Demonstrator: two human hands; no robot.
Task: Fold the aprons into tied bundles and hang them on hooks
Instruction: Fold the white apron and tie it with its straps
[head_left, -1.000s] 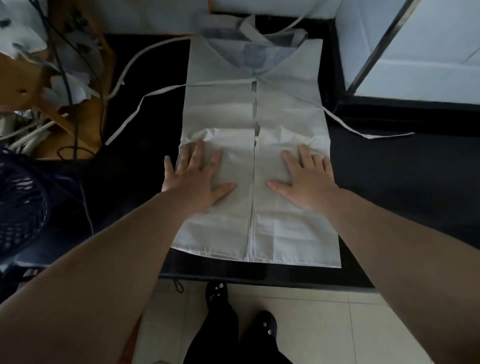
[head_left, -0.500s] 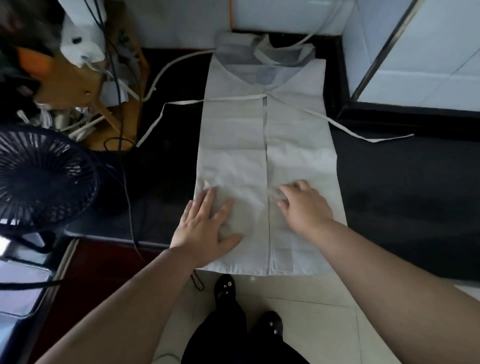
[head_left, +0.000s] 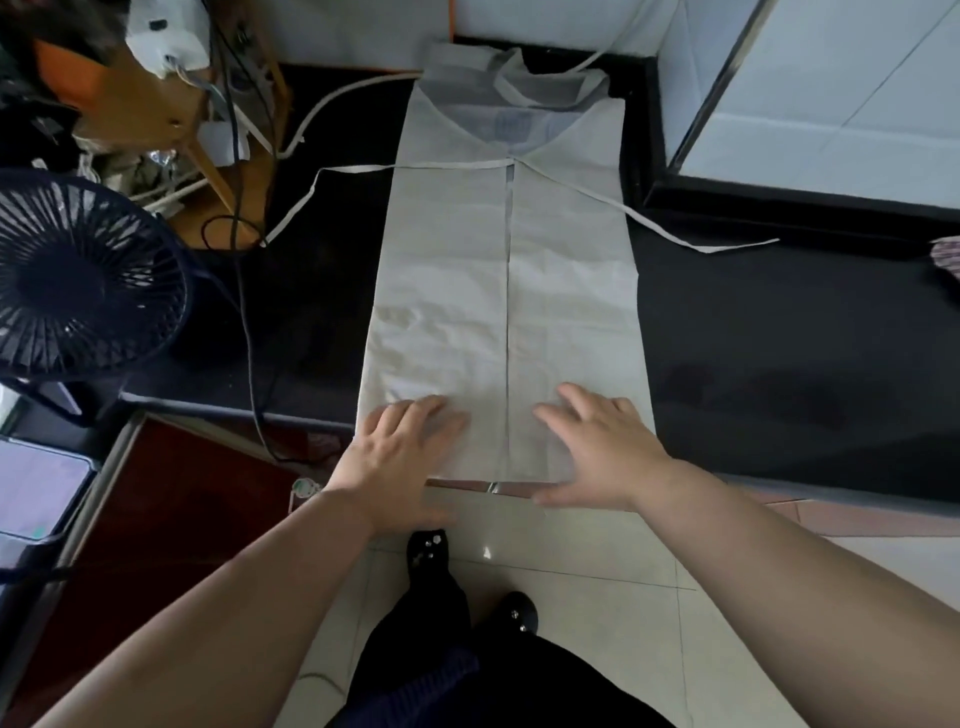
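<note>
Head camera: my left hand (head_left: 400, 447) and right hand (head_left: 602, 447) lie flat on the near hem of the white apron (head_left: 566, 291), fingers straight and spread, gripping nothing. The apron is stretched lengthwise on the black table (head_left: 779, 364), its side flaps folded in to meet down the middle. Its ties (head_left: 675, 234) trail out to either side below the bib. A black fan (head_left: 78, 280) stands to the left. I judge this the smoothing step before folding up. Next I must pinch both hem corners and turn them evenly toward the bib, leaving the ties free for knotting.
</note>
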